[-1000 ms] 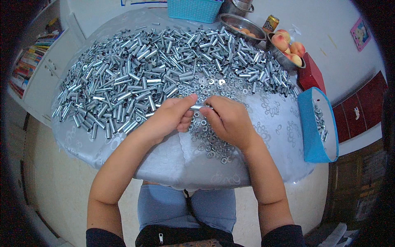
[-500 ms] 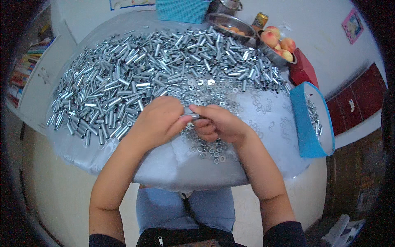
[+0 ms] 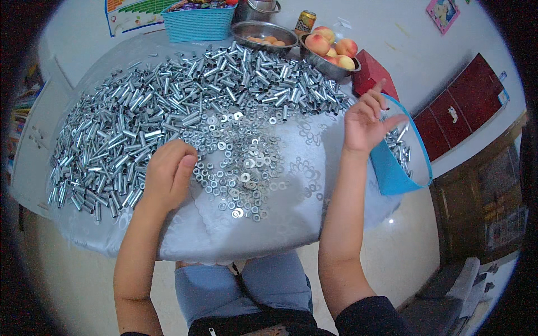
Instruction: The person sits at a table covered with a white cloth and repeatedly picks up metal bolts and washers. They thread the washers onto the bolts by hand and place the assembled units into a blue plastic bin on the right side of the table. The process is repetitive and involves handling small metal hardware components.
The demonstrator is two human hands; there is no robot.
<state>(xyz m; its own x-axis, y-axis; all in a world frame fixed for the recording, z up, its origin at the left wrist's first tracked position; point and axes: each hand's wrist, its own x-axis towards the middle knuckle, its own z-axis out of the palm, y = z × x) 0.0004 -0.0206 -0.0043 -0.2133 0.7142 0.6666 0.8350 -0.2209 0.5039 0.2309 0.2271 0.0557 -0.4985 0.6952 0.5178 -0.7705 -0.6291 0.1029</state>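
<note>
My right hand (image 3: 367,120) is raised at the left rim of a blue fabric bin (image 3: 399,175), its fingers apart and nothing visible in it. Inside the bin lie short silvery metal tubes (image 3: 399,147). At the near edge of a wide heap of similar metal tubes (image 3: 140,126), my left hand (image 3: 170,172) is closed, thumb along the curled fingers. Whatever it may hold is hidden beneath it. Between the hands, flat metal washers (image 3: 246,162) are spread loosely over the pale patterned tablecloth (image 3: 224,238).
Along the far edge stand a light-blue basket (image 3: 197,27), a metal bowl of eggs (image 3: 263,35), a drink can (image 3: 305,21) and a bowl of peaches (image 3: 336,68). A red box (image 3: 374,73) sits behind the bin. The table's rounded front edge is just before me.
My hands were together over the washers, pinching a metal tube. They have parted: the right has swung to the bin and opened, the left has drawn back left. The view has shifted right.
</note>
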